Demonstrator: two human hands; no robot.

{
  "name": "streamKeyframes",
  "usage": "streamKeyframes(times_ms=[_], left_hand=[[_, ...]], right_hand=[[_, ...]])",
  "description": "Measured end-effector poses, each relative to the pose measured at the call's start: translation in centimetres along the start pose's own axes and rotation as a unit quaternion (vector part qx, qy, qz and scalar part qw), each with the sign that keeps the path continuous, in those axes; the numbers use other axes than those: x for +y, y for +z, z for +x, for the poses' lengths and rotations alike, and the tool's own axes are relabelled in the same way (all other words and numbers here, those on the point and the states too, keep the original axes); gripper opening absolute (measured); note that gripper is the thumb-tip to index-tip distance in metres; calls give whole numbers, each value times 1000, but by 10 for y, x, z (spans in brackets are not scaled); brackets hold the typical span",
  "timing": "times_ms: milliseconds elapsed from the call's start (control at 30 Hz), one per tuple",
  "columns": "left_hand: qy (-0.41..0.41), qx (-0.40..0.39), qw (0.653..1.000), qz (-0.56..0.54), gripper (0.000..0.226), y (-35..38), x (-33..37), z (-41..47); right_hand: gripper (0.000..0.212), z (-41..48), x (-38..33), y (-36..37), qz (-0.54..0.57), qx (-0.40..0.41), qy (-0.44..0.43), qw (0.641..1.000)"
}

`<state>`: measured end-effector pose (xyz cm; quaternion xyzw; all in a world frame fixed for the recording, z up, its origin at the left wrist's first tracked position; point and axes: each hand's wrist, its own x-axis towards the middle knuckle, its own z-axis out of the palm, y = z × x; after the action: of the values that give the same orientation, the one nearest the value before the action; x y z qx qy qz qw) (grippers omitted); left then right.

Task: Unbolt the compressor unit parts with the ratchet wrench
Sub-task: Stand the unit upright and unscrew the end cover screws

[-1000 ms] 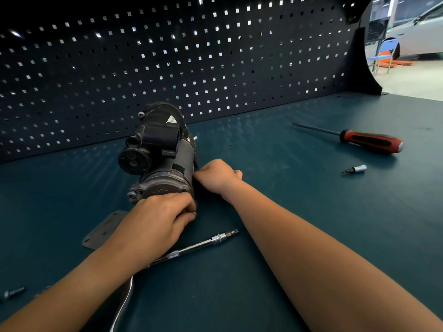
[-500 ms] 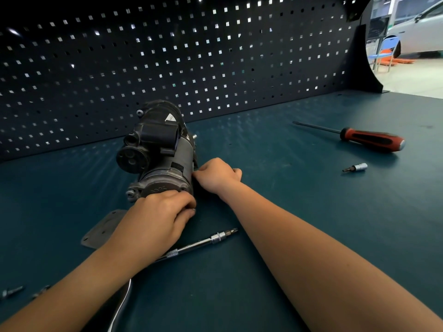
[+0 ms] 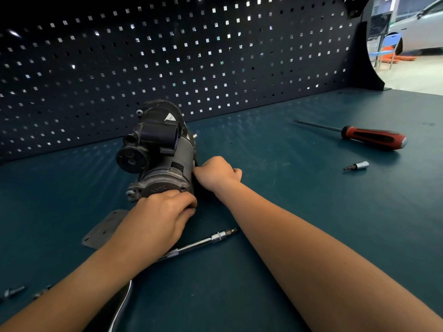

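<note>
Here, dark pegboard (image 3: 215, 56) backs the teal bench (image 3: 299, 192) under the compressor (image 3: 165, 149).

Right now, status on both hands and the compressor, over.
Left hand grips near end of grey-black metal compressor unit. Right hand curled at its side, hold hidden. Chrome ratchet wrench lies unheld beside left forearm.

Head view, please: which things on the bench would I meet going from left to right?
Loose bolt → flat metal plate → compressor unit → red-handled screwdriver. The extension bar and the bit socket overlap these, so I leave them out.
</note>
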<state>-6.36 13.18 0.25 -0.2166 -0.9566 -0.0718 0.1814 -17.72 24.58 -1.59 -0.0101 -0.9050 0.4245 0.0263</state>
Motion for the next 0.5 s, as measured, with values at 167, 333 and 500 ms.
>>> streamKeyframes(times_ms=[167,333,500], left_hand=[[-5,23,1000,13,16,3,-1,-1],[24,74,989,128,26,-2,4,-4],[92,112,972,187,33,-5,2,-4]], right_hand=[[36,-1,0,0,-1,2,-1,1000],[38,-3,1,2,1,13,-10,1000],[21,-8,4,0,2,19,-57,998]])
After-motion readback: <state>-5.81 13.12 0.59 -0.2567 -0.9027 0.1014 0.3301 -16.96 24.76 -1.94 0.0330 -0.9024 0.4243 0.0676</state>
